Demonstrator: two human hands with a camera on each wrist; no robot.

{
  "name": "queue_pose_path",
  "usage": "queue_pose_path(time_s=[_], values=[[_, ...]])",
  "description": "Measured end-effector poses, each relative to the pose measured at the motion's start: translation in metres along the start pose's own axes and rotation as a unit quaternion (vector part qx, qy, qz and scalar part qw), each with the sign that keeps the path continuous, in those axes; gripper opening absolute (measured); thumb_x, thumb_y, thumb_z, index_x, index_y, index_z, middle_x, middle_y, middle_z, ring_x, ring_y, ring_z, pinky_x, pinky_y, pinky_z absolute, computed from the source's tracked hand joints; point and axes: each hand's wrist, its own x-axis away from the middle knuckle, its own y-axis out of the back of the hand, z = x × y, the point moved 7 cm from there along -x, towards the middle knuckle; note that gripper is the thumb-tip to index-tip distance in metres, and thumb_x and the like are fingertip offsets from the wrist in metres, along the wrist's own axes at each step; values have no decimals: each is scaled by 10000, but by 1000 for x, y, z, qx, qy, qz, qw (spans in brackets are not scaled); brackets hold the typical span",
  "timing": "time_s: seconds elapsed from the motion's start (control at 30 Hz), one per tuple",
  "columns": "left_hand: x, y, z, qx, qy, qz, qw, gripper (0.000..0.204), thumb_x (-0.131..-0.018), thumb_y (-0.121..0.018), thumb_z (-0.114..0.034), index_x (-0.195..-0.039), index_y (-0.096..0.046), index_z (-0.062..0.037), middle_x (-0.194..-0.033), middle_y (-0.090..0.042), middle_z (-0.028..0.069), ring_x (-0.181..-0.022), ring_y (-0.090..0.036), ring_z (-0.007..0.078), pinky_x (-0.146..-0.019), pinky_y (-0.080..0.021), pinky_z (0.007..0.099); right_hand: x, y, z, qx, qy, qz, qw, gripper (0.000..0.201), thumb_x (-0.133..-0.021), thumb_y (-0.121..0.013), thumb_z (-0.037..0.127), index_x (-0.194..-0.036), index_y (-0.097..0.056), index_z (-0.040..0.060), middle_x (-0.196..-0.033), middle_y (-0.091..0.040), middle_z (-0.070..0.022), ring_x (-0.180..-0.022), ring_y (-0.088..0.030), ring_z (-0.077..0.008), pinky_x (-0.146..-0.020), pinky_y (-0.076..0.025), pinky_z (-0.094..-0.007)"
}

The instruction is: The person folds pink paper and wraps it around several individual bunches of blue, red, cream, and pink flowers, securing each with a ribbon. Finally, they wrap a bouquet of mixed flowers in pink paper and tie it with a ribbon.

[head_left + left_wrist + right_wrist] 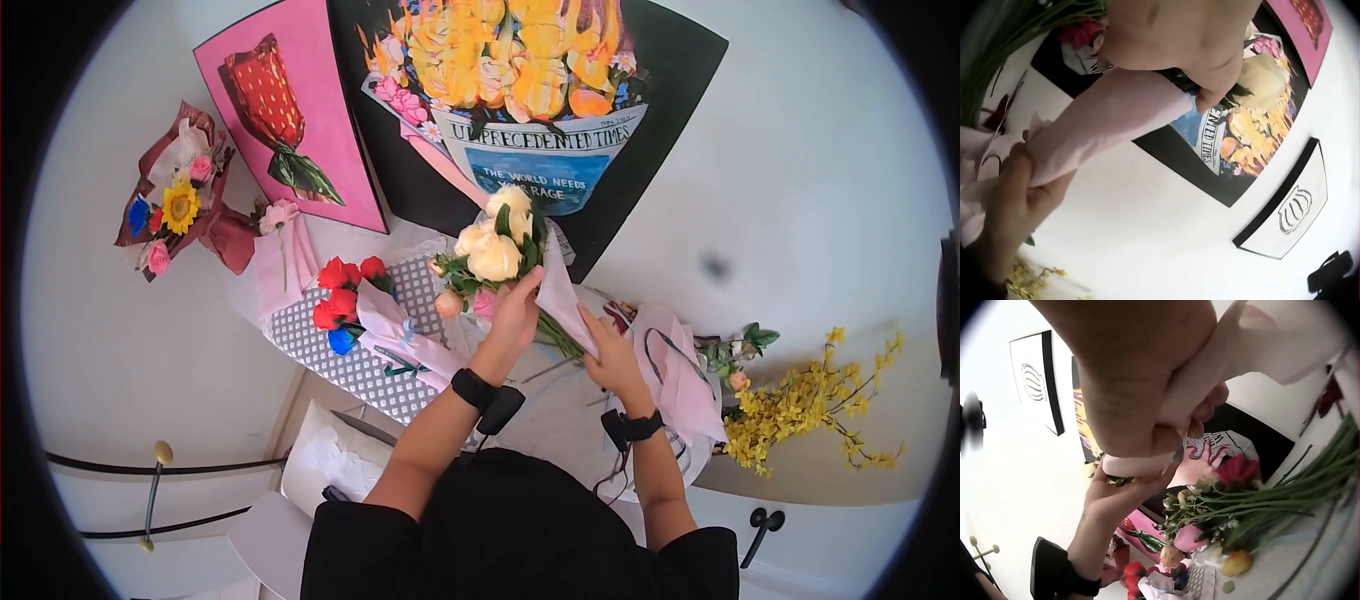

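Both hands hold one rolled sheet of pale pink wrapping paper. My left hand grips its upper end, just below several cream roses with dark green leaves. In the left wrist view a cream rose shows past that hand. My right hand has its fingers curled round the paper's lower part; in the right wrist view this hand hides much of the roll. Green stems with a pink flower and a peach flower lie below the hands.
Red roses in pink paper lie on a patterned cloth to the left. Pink paper and yellow blossom branches are at the right. Large paintings lean behind; a dark-wrapped bouquet stands far left.
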Motion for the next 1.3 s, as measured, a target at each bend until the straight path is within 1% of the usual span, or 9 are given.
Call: queue_pose_path(time_s=[0.33, 0.53, 0.67, 0.73, 0.8, 0.9, 1.17, 1.27, 1.3], values=[[-31, 19, -53, 62, -94, -48, 992, 169, -843, -580, -86, -978, -533, 5, -772, -581, 62, -685, -584, 158, -608, -510, 292, 24, 6, -27, 19, -52, 81, 995, 727, -631, -527, 51, -1332, -344, 111, -1023, -520, -230, -837, -535, -402, -677, -459, -429], [-9, 26, -125, 40, -233, -254, 938, 153, -830, -611, -89, -928, -501, -48, -763, -524, 28, -650, -521, 119, -572, -486, 285, 41, 70, -81, 211, -58, -57, 974, 678, -607, -536, 57, -1272, -418, 115, -997, -576, -177, -741, -575, -356, -592, -462, -444], [-11, 18, -95, -13, -211, -168, 963, 176, -816, -618, -70, -917, -474, -63, -725, -492, 12, -583, -483, 119, -556, -432, 263, 44, 105, -79, 195, -169, -71, 963, 637, -615, -531, 45, -1244, -449, 99, -973, -574, -170, -788, -570, -360, -646, -473, -428], [-35, 40, -44, -33, -168, -73, 983, 243, -802, -605, -28, -1006, -476, -59, -834, -531, 26, -690, -521, 125, -632, -443, 267, 41, 104, -78, 187, -170, -80, 964, 620, -621, -529, 39, -1234, -457, 94, -971, -573, -168, -804, -567, -362, -666, -475, -422], [-28, 40, -6, -57, -129, -168, 976, 385, -776, -591, 30, -1127, -451, -44, -1009, -533, 42, -870, -532, 143, -736, -442, 265, 37, 102, -65, 135, -80, -171, 973, 597, -633, -526, 29, -1225, -461, 84, -976, -565, -160, -821, -563, -367, -679, -472, -413], [-37, 65, 33, -118, -102, -171, 973, 533, -738, -586, 87, -1223, -406, -44, -1133, -498, 45, -1002, -499, 162, -819, -426, 267, 30, 90, -59, 126, -93, -163, 974, 585, -642, -522, 19, -1221, -460, 77, -954, -563, -165, -825, -559, -376, -690, -465, -414], [-5, 43, -3, -212, -124, -151, 957, 674, -702, -582, 108, -1297, -302, -39, -1226, -446, 76, -1121, -455, 222, -905, -398, 309, 43, 100, -75, 118, -117, -183, 969, 567, -648, -515, 24, -1212, -461, 54, -976, -551, -185, -834, -541, -379, -709, -449, -419], [3, 51, -32, -331, -175, -243, 895, 618, -704, -617, 49, -1256, -344, -9, -1229, -437, 112, -1147, -435, 258, -938, -365, 328, 55, 99, -86, 158, -130, -157, 966, 578, -643, -522, 24, -1216, -453, 56, -954, -547, -193, -870, -525, -388, -730, -437, -426], [6, 53, -51, -403, -295, -281, 820, 581, -711, -619, -1, -1237, -374, -14, -1201, -457, 121, -1150, -429, 279, -959, -331, 380, 58, 97, -91, 193, -142, -138, 961, 597, -638, -531, 23, -1226, -441, 63, -925, -543, -201, -890, -515, -398, -748, -431, -426]])
